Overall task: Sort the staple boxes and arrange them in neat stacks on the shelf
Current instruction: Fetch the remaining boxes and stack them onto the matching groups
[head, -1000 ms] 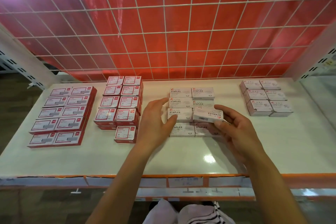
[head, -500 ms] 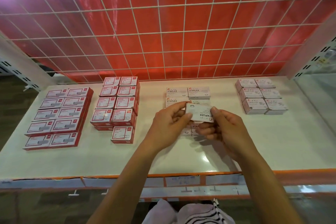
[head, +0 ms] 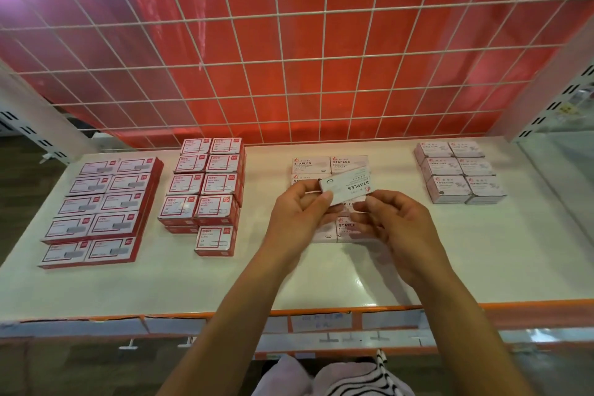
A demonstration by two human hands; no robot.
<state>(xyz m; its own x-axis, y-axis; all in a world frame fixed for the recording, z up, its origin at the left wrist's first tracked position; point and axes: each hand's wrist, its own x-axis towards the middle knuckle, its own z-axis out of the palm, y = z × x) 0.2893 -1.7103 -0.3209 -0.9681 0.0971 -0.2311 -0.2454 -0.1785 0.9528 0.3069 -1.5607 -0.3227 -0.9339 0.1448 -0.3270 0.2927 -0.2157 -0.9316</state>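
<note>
White shelf (head: 225, 283) w/ orange edge (head: 530, 304), red/white boxes (head: 99, 212), pale pink-white staple boxes (head: 348, 162), red panel (head: 302, 38) behind white grid (head: 325, 12).

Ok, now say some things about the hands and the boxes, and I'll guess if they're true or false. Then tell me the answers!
1. The left hand and the right hand both hold one white staples box. True.
2. The word STAPLES on that box reads upside down. True.
3. The held box is over the red-edged boxes at the far left. False: it is above the white staples boxes in the middle of the shelf.
4. The wall behind the shelf is blue. False: there is a red back panel.
</note>
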